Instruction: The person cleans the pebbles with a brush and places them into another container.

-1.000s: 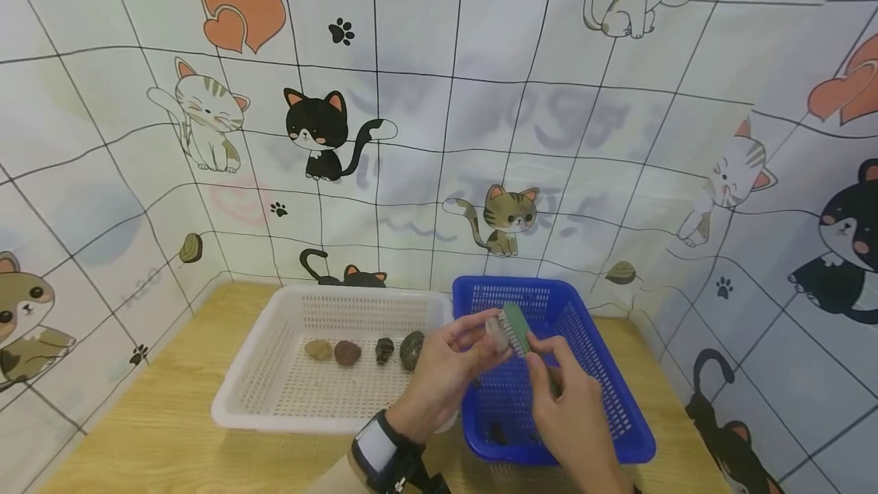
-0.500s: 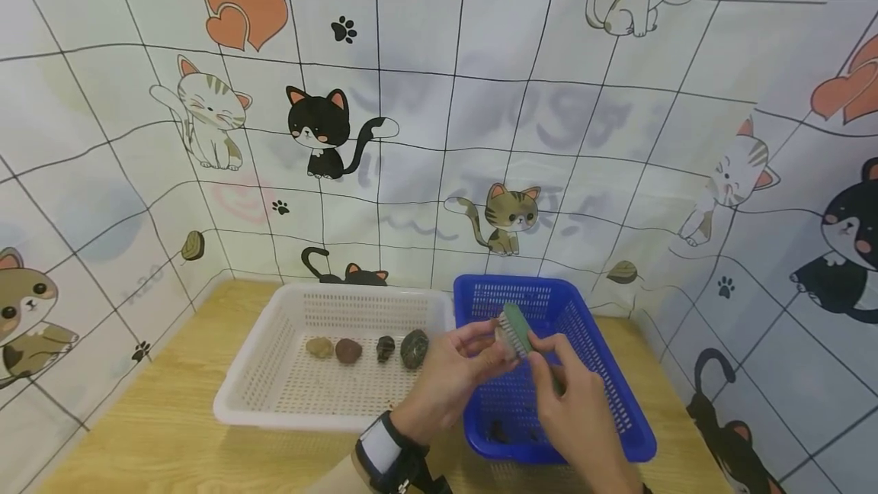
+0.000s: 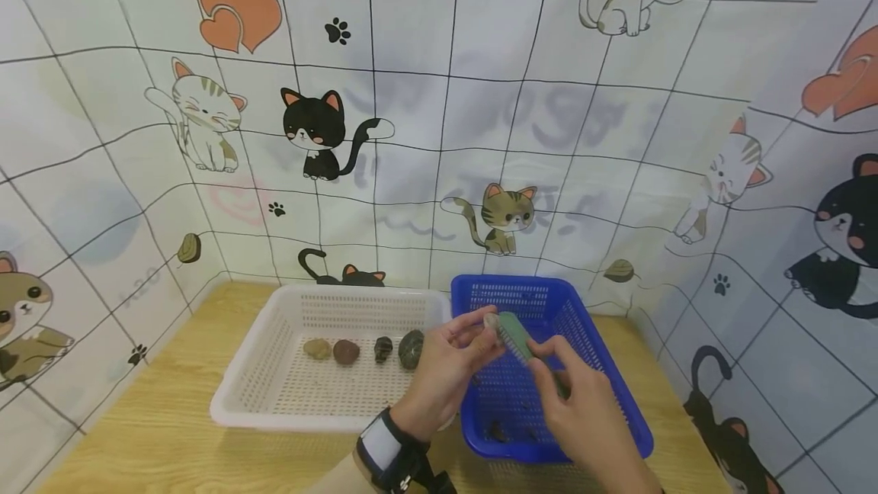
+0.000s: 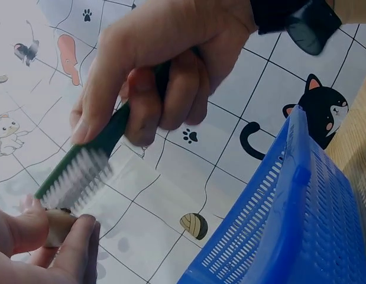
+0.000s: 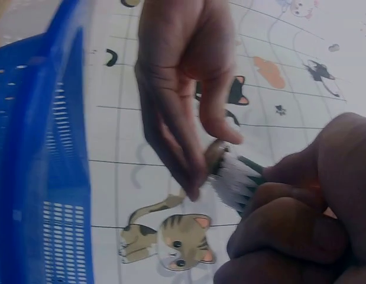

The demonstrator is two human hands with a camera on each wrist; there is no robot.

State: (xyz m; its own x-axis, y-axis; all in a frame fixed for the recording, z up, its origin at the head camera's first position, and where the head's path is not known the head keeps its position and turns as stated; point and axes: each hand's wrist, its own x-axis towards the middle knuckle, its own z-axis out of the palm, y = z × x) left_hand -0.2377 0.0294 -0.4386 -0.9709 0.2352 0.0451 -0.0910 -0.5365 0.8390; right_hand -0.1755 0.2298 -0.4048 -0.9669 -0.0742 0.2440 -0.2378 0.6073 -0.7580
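Over the blue basket, my left hand [image 3: 449, 360] pinches a small stone [image 4: 60, 229] between thumb and fingertips. It looks pale in the head view and brownish in the left wrist view. My right hand [image 3: 583, 406] grips the handle of a green brush [image 3: 514, 335]. The white bristles [image 5: 233, 180] meet the stone's edge, blurred in both wrist views. Fingers partly cover the stone, and most of the brush handle is hidden inside the right hand.
A white basket [image 3: 226, 402] on the wooden table [image 3: 158, 418] holds a yellowish stone [image 3: 318, 349], a reddish-brown stone [image 3: 346, 352] and darker ones. Beside it stands the blue basket [image 3: 627, 402], with small dark pieces [image 3: 497, 431] inside. A cat-print sheet [image 3: 411, 113] hangs behind.
The brush has shifted back and forth across the stone and now sits slightly lower, its upper end at the stone. The left hand moved a little right, then back left. Both grips stay.
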